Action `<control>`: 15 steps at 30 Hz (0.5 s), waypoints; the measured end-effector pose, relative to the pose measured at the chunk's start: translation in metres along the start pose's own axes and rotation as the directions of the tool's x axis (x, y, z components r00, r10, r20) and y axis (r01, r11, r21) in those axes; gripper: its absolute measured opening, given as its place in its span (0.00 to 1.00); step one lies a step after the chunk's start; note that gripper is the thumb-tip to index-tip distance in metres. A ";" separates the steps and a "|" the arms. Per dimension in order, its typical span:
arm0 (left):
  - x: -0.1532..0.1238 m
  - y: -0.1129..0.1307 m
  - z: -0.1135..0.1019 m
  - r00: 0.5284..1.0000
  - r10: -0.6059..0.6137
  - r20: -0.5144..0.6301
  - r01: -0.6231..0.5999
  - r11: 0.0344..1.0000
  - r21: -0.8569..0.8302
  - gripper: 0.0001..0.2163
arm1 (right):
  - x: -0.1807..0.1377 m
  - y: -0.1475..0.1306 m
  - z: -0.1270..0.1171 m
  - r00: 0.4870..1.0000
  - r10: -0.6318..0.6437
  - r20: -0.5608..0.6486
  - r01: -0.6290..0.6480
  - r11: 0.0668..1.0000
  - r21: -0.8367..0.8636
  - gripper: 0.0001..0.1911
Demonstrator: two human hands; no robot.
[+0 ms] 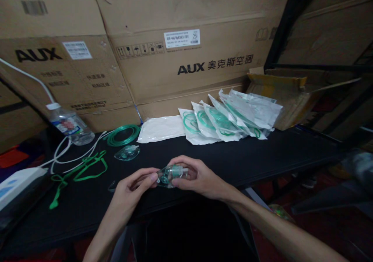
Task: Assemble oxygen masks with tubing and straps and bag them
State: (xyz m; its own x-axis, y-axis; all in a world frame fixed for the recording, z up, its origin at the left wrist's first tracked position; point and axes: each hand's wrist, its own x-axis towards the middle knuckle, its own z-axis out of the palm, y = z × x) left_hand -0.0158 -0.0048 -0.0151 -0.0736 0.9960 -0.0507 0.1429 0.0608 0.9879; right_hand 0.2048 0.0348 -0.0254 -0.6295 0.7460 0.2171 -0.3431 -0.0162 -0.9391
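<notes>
A clear plastic oxygen mask [166, 177] with a greenish connector is held between my two hands above the table's front edge. My left hand [132, 186] pinches the mask's left edge between thumb and fingers. Around the connector end, my right hand [201, 176] is closed, its fingers partly hidden behind the mask. Another clear mask [127, 153] lies on the black table beyond my left hand. Behind that one is a coil of green tubing [122, 136]. Green elastic straps [91, 168] lie loose to the left.
Several white and clear packets [217, 120] with green tubing lean in a row at the back, beside a flat white packet [160, 129]. An open carton [291, 95] stands at right. On the left are a water bottle [83, 131], white cables and a power strip [20, 184].
</notes>
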 end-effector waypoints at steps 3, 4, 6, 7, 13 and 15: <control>-0.002 0.005 0.003 0.999 -0.031 -0.044 0.029 0.999 -0.028 0.20 | 0.000 0.004 0.000 0.999 -0.049 0.007 0.049 0.998 -0.041 0.21; -0.002 0.005 0.003 0.998 -0.048 -0.045 0.045 0.997 -0.056 0.20 | 0.000 0.005 0.000 0.998 -0.069 0.008 0.069 0.996 -0.061 0.22; -0.003 0.005 0.005 0.996 -0.082 -0.027 0.078 0.990 -0.121 0.20 | 0.000 0.007 0.001 0.989 -0.147 0.005 0.146 0.977 -0.157 0.21; -0.002 0.005 0.006 0.995 -0.095 -0.014 0.091 0.984 -0.153 0.20 | -0.001 0.007 0.001 0.979 -0.204 0.003 0.198 0.949 -0.246 0.20; 0.003 0.003 0.015 0.990 -0.136 -0.033 0.120 0.945 -0.305 0.21 | -0.001 0.012 0.008 0.880 -0.465 0.101 0.387 0.577 -0.719 0.18; 0.005 0.003 0.017 0.988 -0.149 -0.044 0.126 0.934 -0.335 0.20 | 0.000 0.015 0.009 0.867 -0.477 0.147 0.394 0.473 -0.788 0.19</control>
State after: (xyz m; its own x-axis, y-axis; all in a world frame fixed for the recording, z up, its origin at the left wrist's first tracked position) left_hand 0.0006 0.0016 -0.0145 -0.1371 0.9719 -0.1913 -0.2070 0.1607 0.9650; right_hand 0.1931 0.0283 -0.0371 -0.4847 0.5561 0.6752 0.1392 0.8111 -0.5681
